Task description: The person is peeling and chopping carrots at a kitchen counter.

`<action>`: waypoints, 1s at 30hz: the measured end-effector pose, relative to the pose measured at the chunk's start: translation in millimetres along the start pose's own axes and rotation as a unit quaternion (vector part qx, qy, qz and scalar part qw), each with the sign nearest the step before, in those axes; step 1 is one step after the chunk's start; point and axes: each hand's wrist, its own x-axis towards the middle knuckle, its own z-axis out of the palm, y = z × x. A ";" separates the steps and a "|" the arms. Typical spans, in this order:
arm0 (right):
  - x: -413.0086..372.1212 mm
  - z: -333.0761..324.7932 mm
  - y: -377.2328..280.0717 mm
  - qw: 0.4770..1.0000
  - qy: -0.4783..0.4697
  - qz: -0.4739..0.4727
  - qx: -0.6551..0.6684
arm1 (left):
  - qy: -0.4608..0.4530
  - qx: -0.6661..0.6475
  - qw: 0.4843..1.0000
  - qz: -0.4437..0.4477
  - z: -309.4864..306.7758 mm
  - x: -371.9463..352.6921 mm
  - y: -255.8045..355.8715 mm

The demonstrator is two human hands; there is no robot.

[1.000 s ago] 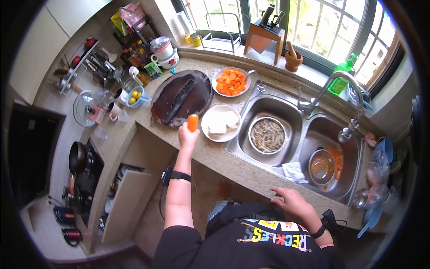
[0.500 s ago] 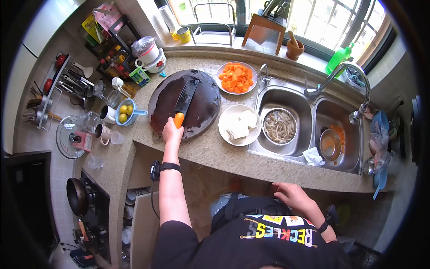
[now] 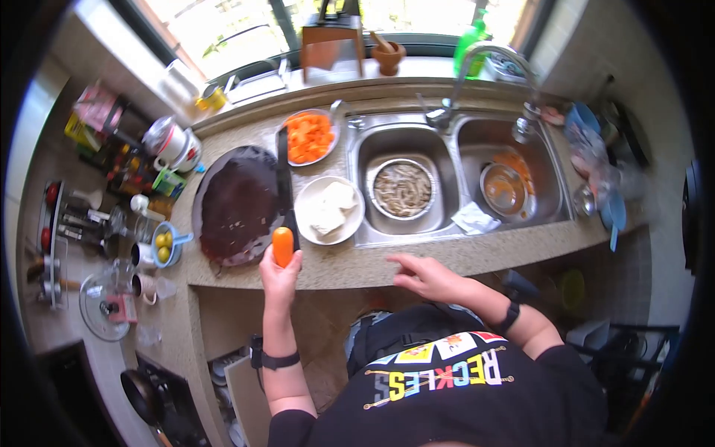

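My left hand (image 3: 280,280) grips the orange handle of a kitchen knife (image 3: 285,179). Its long dark blade points toward the window, over the right edge of the round dark cutting board (image 3: 240,201). Just right of the blade sits a white bowl (image 3: 304,228) with white blocks that look like tofu (image 3: 328,212). Farther back, a plate of cut carrots (image 3: 310,137) is partly behind the blade tip. My right hand (image 3: 428,279) is in the air before the counter's front edge, fingers apart and holding nothing.
In the left sink basin (image 3: 366,160) a round metal bowl holds what look like shrimp (image 3: 403,188). The right basin has a metal strainer bowl (image 3: 503,189) and orange scraps. A faucet (image 3: 447,112) stands behind. Left of the board are a blue colander (image 3: 173,252) and cups.
My left hand has lifted the knife off the board's middle and brought it to the board's right edge. My right hand has risen toward the counter. The view has swung right.
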 end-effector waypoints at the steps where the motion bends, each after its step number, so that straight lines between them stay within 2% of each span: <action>1: 3.3 -5.5 5.1 0.998 0.023 0.013 0.055 | -0.039 0.006 0.998 0.051 21.9 -4.5 -1.2; 2: 5.5 -12.6 13.2 0.993 0.046 0.022 0.109 | -0.079 -0.017 0.994 0.077 49.9 -11.0 6.4; 4: 4.4 -24.7 42.9 0.950 0.089 0.039 0.298 | -0.136 -0.003 0.982 0.127 112.7 -27.4 30.0; 5: -3.5 -40.0 43.1 0.926 0.111 0.068 0.354 | -0.161 0.063 0.970 0.169 142.6 -32.4 30.0; 6: -12.7 -53.7 52.8 0.926 0.119 0.065 0.353 | -0.182 0.128 0.952 0.211 171.9 -36.2 31.0; 8: -31.9 -80.8 73.3 0.850 0.193 0.111 0.478 | -0.202 0.152 0.933 0.256 234.7 -57.4 52.2; 10: -58.5 -110.2 97.4 0.813 0.286 0.120 0.492 | -0.238 0.183 0.913 0.276 288.5 -69.0 62.8; 14: -100.4 -162.5 160.9 0.802 0.403 0.104 0.428 | -0.292 0.147 0.895 0.305 379.3 -85.8 72.9; 16: -115.5 -189.8 178.3 0.787 0.432 0.057 0.437 | -0.316 0.132 0.890 0.302 406.7 -90.9 82.1; 18: -135.3 -218.7 183.6 0.791 0.436 0.031 0.428 | -0.310 0.077 0.916 0.244 426.1 -92.6 94.6; 20: -155.1 -239.0 197.5 0.830 0.472 0.000 0.297 | -0.311 0.089 0.917 0.234 438.2 -87.0 96.0; 22: -171.2 -254.6 201.4 0.861 0.507 -0.002 0.035 | -0.344 0.112 0.918 0.164 445.2 -83.5 103.2; 24: -171.8 -272.2 189.6 0.855 0.517 0.023 0.028 | -0.350 0.132 0.912 0.169 455.7 -77.7 104.3; 26: -174.4 -276.5 182.6 0.845 0.532 0.051 0.019 | -0.314 0.071 0.933 0.163 465.5 -76.6 106.2; 28: -174.9 -279.4 177.5 0.859 0.495 0.056 -0.119 | -0.314 0.043 0.931 0.184 473.2 -67.2 96.7; 29: -177.2 -275.4 174.2 0.847 0.507 0.017 -0.160 | -0.337 0.072 0.926 0.157 472.5 -61.0 92.8; 30: -179.8 -272.0 174.5 0.845 0.510 0.021 -0.162 | -0.358 0.100 0.919 0.129 472.7 -56.3 89.1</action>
